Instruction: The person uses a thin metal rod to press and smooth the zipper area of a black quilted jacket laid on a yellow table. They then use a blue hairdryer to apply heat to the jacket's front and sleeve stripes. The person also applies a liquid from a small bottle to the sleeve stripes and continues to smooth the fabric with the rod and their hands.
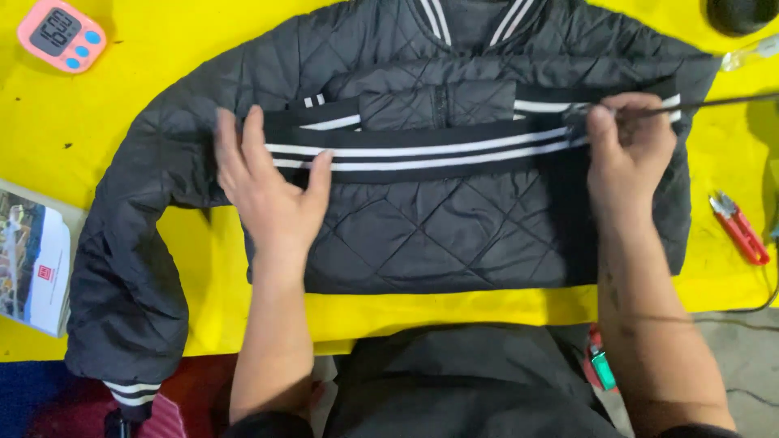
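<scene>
Head view. I note a black quilted jacket lying flat on the yellow counter, its lower part folded up so that the striped hem band runs across the middle of the garment. One sleeve hangs down over the near edge of the counter at the left, its striped cuff at the bottom.

My left hand lies flat on the left end of the band, fingers spread and pressing down, thumb set apart on the stripes. My right hand sits at the right end of the band, fingers curled together and pinching the fabric there; a thin dark cord runs from this hand off to the right.

A pink timer stands at the far left corner, a booklet lies at the left edge, and red snips rest to the right, well apart from the jacket.
</scene>
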